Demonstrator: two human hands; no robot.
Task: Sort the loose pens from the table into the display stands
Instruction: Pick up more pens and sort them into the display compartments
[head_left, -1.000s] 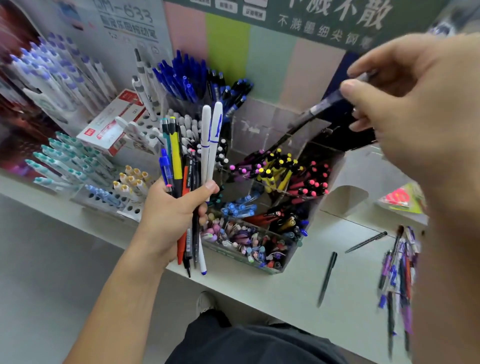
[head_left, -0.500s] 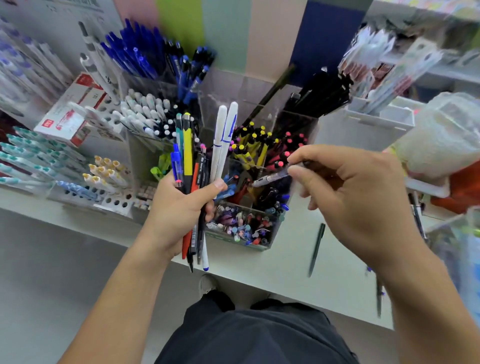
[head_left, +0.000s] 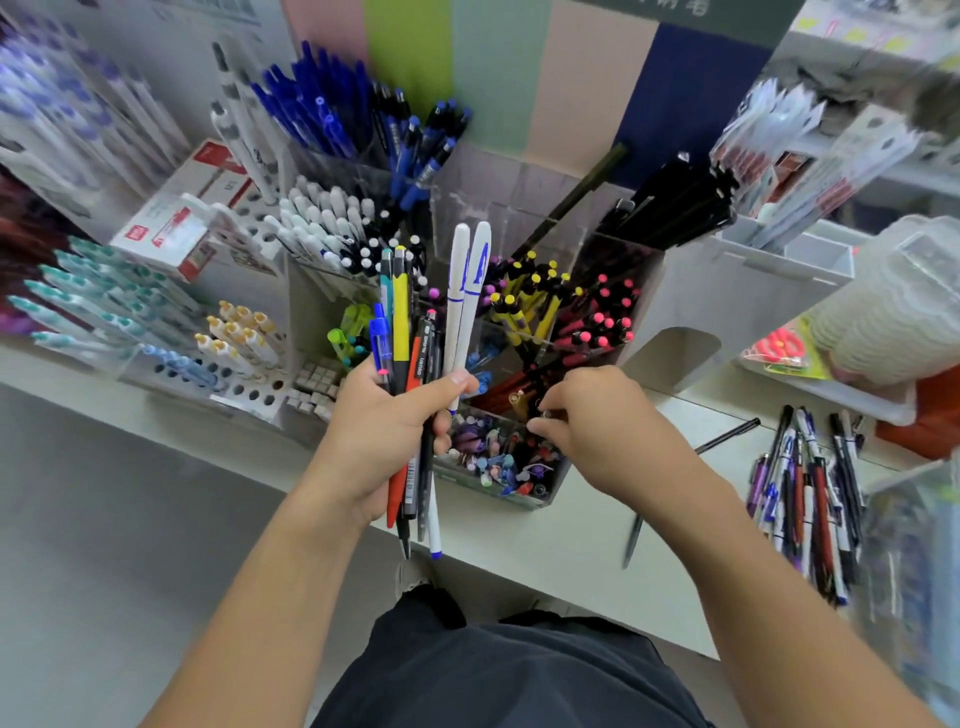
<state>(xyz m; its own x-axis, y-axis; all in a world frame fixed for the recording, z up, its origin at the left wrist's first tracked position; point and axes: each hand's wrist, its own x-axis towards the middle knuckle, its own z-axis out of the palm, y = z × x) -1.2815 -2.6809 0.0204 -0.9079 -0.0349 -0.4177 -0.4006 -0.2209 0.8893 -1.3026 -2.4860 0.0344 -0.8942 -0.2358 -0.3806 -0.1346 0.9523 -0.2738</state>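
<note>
Left hand (head_left: 387, 436) up front, grip wrapped tight round a fat bundle of pens (head_left: 426, 364) — two white ones w/ blue marks sticking tallest, a yellow one, an orange-red one, blue clicker, a few black. Tips poke out below the palm, over the table (head_left: 545, 540) edge.

Right hand (head_left: 597, 421) down at the clear acrylic stand (head_left: 524, 467), fingers curled over the front compartments, thumb and forefinger pinched close by the dark pens there. Something small may sit betw. the fingertips, but blur hides it — can't tell if that grip holds a pen or nothing.

Stand itself is packed: yellow-capped pens (head_left: 524, 296) mid-row, pink-capped pens (head_left: 602, 322) to their right, mixed purple/blue caps in the near cell, black pens (head_left: 675, 202) fanned out at the back right. Blue pens (head_left: 322, 109) tall at the back left, white-capped rows just in front of them.

Loose pens (head_left: 810, 493) lie in a heap on the table at far right, well apart from both hands. One black pen (head_left: 727, 435) lies alone betw. heap and stand; another dark pen (head_left: 632, 540) lies near the table edge, partly behind the right forearm.

Red-and-white box (head_left: 171, 228) at left beside the teal pen rack.
</note>
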